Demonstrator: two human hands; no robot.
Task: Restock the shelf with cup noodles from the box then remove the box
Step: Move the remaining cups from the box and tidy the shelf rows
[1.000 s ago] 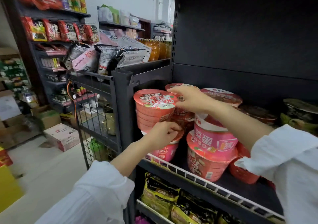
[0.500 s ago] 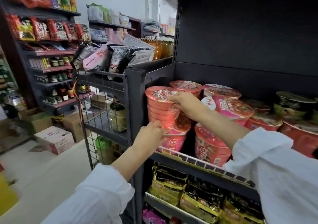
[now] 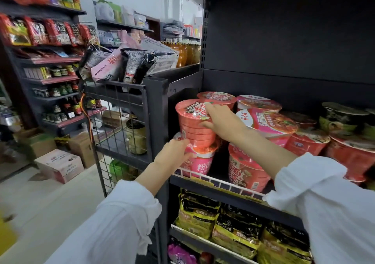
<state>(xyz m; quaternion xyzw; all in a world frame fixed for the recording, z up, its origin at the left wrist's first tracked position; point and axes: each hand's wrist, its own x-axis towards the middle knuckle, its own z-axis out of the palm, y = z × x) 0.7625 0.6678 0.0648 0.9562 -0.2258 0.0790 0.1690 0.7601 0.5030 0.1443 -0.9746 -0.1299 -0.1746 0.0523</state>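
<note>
At shelf (image 3: pixel 223 184) front, left hand (image 3: pixel 172 154), right hand (image 3: pixel 222 121) clasp top cup (image 3: pixel 190 126), lower cup (image 3: pixel 199 165) half-hidden

Both arms reach fwd; left hand (image 3: pixel 172 152) low, right hand (image 3: pixel 221 121) higher; both hands grip one cup (image 3: pixel 191 127).

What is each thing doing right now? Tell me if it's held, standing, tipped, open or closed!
orange cup, upright, sealed, stacked on the pink cup
pink cup, upright on the shelf, under the orange cup
right hand, grips the orange cup, fingers on its lid
left hand, grips the pink cup's rim
pink-lidded bowl, tilted, lid on
glass jar, upright, lid on
pink box, on the floor, closed
</note>
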